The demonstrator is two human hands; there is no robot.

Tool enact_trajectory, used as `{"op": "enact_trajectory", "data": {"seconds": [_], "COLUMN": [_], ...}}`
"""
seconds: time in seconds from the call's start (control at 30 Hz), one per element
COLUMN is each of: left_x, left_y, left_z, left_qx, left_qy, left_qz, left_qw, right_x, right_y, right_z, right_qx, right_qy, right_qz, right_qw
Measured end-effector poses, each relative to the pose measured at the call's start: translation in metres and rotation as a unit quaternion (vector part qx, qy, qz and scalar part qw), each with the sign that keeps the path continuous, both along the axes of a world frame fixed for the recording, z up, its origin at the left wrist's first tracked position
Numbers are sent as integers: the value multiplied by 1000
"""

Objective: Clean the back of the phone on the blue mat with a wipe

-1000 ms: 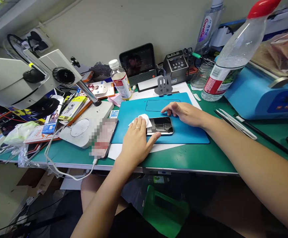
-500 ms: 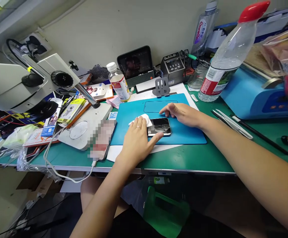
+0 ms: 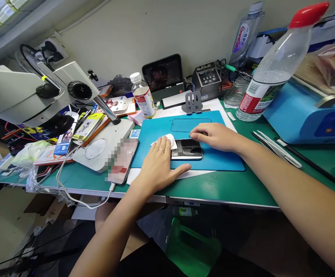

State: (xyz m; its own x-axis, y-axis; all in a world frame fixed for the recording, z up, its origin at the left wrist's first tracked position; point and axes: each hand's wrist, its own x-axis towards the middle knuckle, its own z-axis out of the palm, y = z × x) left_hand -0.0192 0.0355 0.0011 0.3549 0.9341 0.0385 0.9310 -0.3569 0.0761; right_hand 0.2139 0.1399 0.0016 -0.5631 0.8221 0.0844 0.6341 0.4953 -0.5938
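My left hand (image 3: 157, 161) lies over a white tissue (image 3: 171, 141), pressing it with its fingers against the left part of a smartphone (image 3: 195, 149). Its thumb stretches out below the phone's near edge. The phone lies flat, dark screen up, with streaks across the glass; its left end is hidden under the hand. Just beyond the phone's right end, my right hand (image 3: 212, 135) is closed, thumb against curled fingers, and nothing shows in it. Beneath everything is a blue mat (image 3: 225, 161) printed with a phone outline.
A second phone (image 3: 128, 161), partly pixelated, lies at left on a white cable. Behind it stands a microscope (image 3: 69, 90). A small bottle (image 3: 143, 96), a display (image 3: 163, 75) and a grey stand (image 3: 192, 103) line the back. At right are a red-capped bottle (image 3: 267, 88), tweezers (image 3: 277, 148) and a blue machine (image 3: 291, 115).
My right hand's spread fingers have curled in, and the thumb has come against them. The left hand keeps the tissue on the phone. The whole view has shifted slightly.
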Motion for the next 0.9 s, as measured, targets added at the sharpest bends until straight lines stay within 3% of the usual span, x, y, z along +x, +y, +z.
{"op": "enact_trajectory", "data": {"seconds": [0.23,0.47,0.73,0.9], "left_x": [-20,-10,-10,0], "left_y": [-44,-12,-43,-9], "left_z": [-1,6,6,8], "left_qx": [-20,-39,-46,-43], "left_qy": [-2,-22,-13,-19], "left_qz": [-14,16,22,41], "left_qw": [1000,999,999,998], "right_x": [-1,0,1,2], "right_y": [0,3,4,4], "right_z": [2,0,-2,-3], "right_qx": [-3,-12,-12,-5], "right_qy": [-17,-8,8,22], "right_qz": [11,-9,-4,-11], "right_qw": [1000,1000,1000,1000]}}
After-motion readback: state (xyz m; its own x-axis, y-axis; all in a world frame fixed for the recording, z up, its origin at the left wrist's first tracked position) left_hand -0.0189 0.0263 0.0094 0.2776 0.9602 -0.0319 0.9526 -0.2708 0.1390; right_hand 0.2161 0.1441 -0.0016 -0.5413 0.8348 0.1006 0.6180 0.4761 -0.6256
